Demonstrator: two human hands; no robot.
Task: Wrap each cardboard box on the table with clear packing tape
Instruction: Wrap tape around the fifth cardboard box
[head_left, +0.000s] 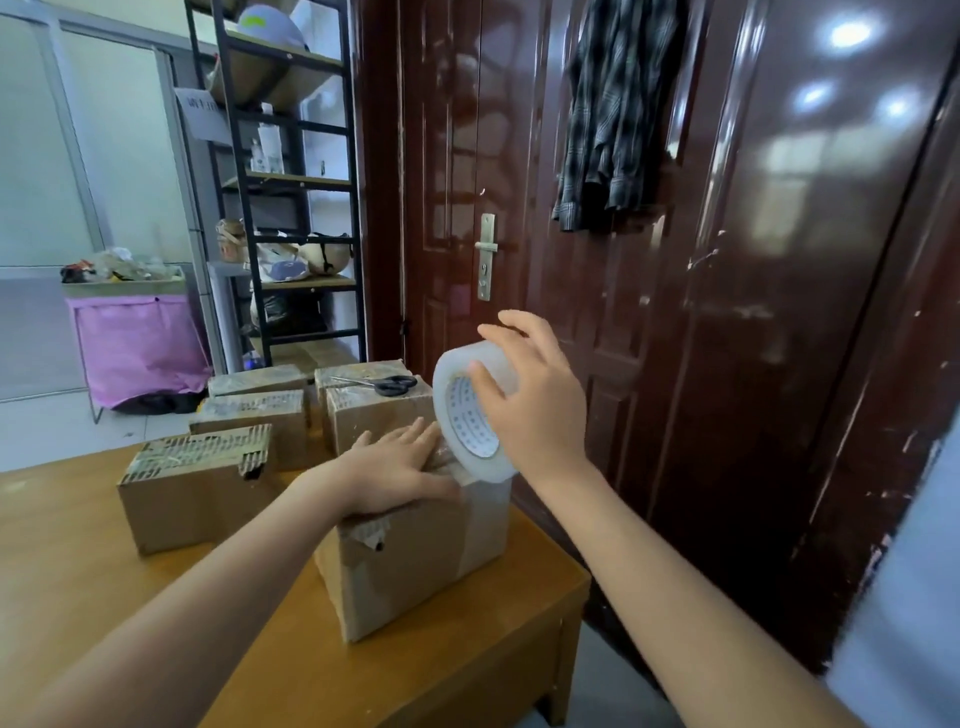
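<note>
A cardboard box (415, 561) stands near the right edge of the wooden table (156, 613), with a clear tape strip running down its right side. My left hand (400, 462) lies flat on the box top, fingers straight, pressing it down. My right hand (530, 395) grips a roll of clear packing tape (470, 410) held on edge just above the box's far right corner; tape runs from the roll onto the box. Several other cardboard boxes sit behind: one at the left (192, 488), a stack (254, 410) and one (374, 410) with black-handled scissors (387, 384) on top.
A dark red door (727, 260) with a hanging plaid shirt (618, 109) is close on the right. A black shelf rack (291, 208) and a pink-lined bin (135, 338) stand at the back left. The table's right edge is near the box.
</note>
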